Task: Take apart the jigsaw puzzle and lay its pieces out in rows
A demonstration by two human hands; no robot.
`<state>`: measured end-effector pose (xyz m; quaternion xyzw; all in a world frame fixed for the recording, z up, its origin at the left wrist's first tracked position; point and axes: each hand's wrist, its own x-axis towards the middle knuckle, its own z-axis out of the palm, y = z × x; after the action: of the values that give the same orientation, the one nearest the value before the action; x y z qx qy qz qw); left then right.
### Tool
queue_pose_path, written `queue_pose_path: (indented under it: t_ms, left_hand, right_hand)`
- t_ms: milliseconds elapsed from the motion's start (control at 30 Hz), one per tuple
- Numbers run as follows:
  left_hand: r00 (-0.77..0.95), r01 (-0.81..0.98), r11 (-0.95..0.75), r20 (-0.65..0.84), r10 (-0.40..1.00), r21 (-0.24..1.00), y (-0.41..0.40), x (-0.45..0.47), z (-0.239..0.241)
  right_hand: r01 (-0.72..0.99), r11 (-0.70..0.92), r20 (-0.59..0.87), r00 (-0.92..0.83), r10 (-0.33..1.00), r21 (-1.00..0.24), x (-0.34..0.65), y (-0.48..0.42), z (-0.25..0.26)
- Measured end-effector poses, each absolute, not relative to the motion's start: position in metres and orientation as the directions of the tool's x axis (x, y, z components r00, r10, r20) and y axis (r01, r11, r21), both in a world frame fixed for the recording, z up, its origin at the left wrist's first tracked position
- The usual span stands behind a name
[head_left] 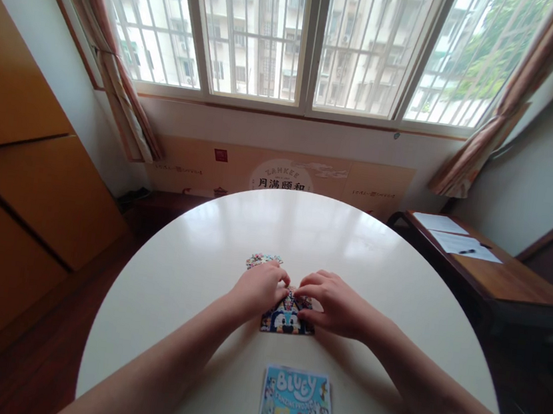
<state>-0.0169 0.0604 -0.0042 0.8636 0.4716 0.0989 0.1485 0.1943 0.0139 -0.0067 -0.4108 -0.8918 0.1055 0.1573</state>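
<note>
A partly joined jigsaw puzzle (287, 324) lies on the white table, with a blue dog's face along its near edge. At its upper left, the fingers of my left hand (262, 287) are bent and drawn together; what they pinch, if anything, is hidden. My right hand (331, 300) reaches over the puzzle's right side, with its thumb and fingers apart and the fingertips at the pieces. Just beyond my left hand sits a heap of loose puzzle pieces (260, 259), partly covered by it. Nearer to me rests a picture sheet (298, 411) lettered "BLUEY".
The round white table (172, 275) has a curved far edge below a barred window (262, 37). On the right, a wooden side table (524, 276) carries papers (466, 246) and a dark pen (467, 251). Orange-brown cabinets (10, 194) stand at the left.
</note>
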Motion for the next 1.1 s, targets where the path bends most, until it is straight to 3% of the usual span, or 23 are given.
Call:
queue_pose_path:
  t_ms: [733,1100]
  left_hand:
    - [0.513,0.744,-0.486,0.075,0.855,0.458,0.0599,-0.014,-0.0059]
    - [0.447,0.683,-0.385,0.061,0.892,0.621,0.066,-0.0171,-0.01]
  right_hand:
    - [0.751,0.6,0.175,-0.575,0.799,-0.274,0.1948,0.0154,-0.0064]
    - [0.747,0.607,0.165,-0.585,0.794,-0.27,0.1952,0.0151,-0.0055]
